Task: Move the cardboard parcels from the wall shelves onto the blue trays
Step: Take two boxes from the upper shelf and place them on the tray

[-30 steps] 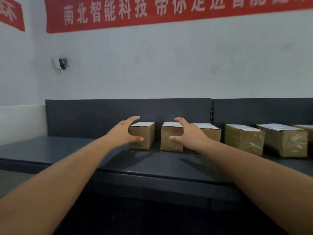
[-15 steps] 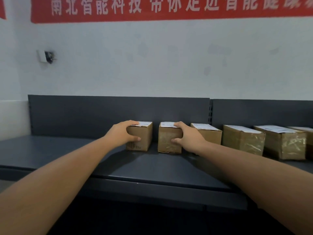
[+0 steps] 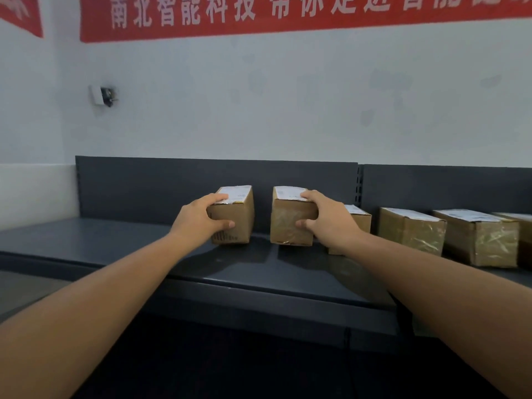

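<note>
Several cardboard parcels with white labels stand in a row on a dark grey wall shelf (image 3: 121, 240). My left hand (image 3: 198, 218) grips the leftmost parcel (image 3: 240, 217), fingers on its top and thumb on its front face. My right hand (image 3: 331, 223) grips the second parcel (image 3: 288, 223) the same way from its right side. Both gripped parcels sit slightly higher than the others, their near ends tipped up from the shelf. No blue tray is in view.
A third parcel (image 3: 359, 220) lies partly hidden behind my right wrist. More parcels (image 3: 411, 234) (image 3: 478, 240) continue to the right edge. A dark back panel (image 3: 172, 185) rises behind the shelf. A red banner (image 3: 288, 15) and a small wall fitting (image 3: 102, 95) hang above.
My hands reached in from open and closed around the two leftmost parcels. Both parcels have risen a little from where they stood.
</note>
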A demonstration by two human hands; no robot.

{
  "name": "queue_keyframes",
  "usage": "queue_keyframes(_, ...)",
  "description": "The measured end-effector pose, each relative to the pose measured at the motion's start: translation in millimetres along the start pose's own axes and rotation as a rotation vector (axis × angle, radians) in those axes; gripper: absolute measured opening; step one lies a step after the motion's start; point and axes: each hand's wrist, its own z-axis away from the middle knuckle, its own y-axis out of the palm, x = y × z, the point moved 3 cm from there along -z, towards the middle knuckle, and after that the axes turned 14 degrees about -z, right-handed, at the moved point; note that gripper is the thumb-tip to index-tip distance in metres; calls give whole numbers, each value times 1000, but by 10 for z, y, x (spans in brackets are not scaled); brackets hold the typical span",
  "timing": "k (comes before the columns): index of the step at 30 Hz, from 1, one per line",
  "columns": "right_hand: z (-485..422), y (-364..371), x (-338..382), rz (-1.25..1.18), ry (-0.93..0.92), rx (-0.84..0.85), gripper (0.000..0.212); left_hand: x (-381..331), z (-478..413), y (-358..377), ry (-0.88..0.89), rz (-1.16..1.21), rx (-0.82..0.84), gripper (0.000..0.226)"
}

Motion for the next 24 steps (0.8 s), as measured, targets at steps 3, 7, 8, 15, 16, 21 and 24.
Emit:
queue_keyframes(3,230,-141,132,-11,-60,-13,60,-103,346,-264,-6,-30,-123,67)
queue_keyframes(7,608,-301,314,-36,-152,-14,62,-286,911,-589,-48,-85,-221,66)
queue_keyframes(8,702,-334,359,-48,-165,-3,62,-329,1066,-662,-59,-98,-236,67)
queue_keyframes(15,1339,-368,770,-197,-262,23,63,-480,2263,-1246,-208,-203,-379,67)
queue_keyframes(16,1439,-341,840,-238,-283,24,63,-463,2441,-1332,-231,-198,-389,68)
queue_keyframes(21,1904,50,1210,-393,-378,93,66,-425,3297,-1735,-284,-312,-453,71)
queue_keyframes(24,2158,386,1459,-475,-439,160,67,-355,3757,-1984,-310,-420,-475,72)
